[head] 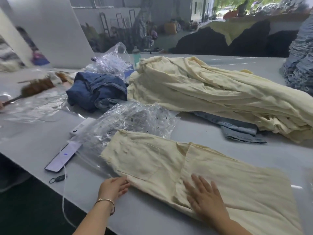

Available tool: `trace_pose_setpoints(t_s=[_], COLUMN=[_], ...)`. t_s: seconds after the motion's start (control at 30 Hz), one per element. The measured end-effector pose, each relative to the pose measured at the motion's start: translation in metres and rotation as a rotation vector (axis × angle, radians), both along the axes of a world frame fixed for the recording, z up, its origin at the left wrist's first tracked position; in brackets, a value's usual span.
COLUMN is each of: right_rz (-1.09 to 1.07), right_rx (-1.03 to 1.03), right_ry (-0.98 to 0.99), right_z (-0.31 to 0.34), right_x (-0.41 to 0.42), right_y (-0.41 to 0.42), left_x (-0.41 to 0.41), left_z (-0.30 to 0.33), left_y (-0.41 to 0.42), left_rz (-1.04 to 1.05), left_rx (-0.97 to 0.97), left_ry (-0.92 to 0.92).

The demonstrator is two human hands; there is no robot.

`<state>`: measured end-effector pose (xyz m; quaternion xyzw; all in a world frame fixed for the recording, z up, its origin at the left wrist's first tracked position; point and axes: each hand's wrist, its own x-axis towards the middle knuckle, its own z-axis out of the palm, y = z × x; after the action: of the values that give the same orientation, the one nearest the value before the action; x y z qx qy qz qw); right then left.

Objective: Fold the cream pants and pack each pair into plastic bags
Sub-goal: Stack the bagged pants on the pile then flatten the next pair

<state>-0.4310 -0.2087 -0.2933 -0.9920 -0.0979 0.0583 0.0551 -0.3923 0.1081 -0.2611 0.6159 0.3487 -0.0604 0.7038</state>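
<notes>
cream pants (169, 165) lie flat on the near part of the grey table (237, 150), waistband end toward the left, legs running off to the right. left hand (115, 185) rests at the near-left corner of the pants, fingers relaxed and straight, touching the fabric edge; a thin bracelet (105, 201) on that wrist. right hand (205, 199) lies palm down on the fabric, fingers spread, pressing it flat; neither hand grips anything. crumpled clear plastic bags (135, 119) sit just behind the waistband, one edge tucked under it. pile of cream pants (211, 97) heaped further back, over a blue denim piece (240, 129). dark blue garment (96, 92) bundled to the left of the pile. phone (61, 158) near the table's left edge, partly under plastic. feather duster (37, 87) far left, blurred.
</notes>
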Motion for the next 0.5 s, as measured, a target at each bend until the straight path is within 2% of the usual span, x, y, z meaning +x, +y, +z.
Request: trace_pose_setpoints(t_s=[0.07, 0.13, 0.33, 0.5], right_rz=[-0.011, -0.024, 0.033, 0.047], right_rx=[-0.003, 0.010, -0.009, -0.049], right_ry=[-0.014, 0.008, 0.043, 0.034], right_z=[0.010, 0.017, 0.018, 0.016], right_x=[-0.005, -0.008, -0.008, -0.007], right_y=[0.004, 0.008, 0.002, -0.001], left_x=[0.004, 0.010, 0.046, 0.080], left_z=[0.000, 0.000, 0.022, 0.026], left_y=[-0.007, -0.014, -0.010, 0.015], left_rz=[0.021, 0.040, 0.121, 0.131], left_rx=[-0.087, -0.057, -0.107, 0.007], left_ry=[0.008, 0.015, -0.210, -0.118])
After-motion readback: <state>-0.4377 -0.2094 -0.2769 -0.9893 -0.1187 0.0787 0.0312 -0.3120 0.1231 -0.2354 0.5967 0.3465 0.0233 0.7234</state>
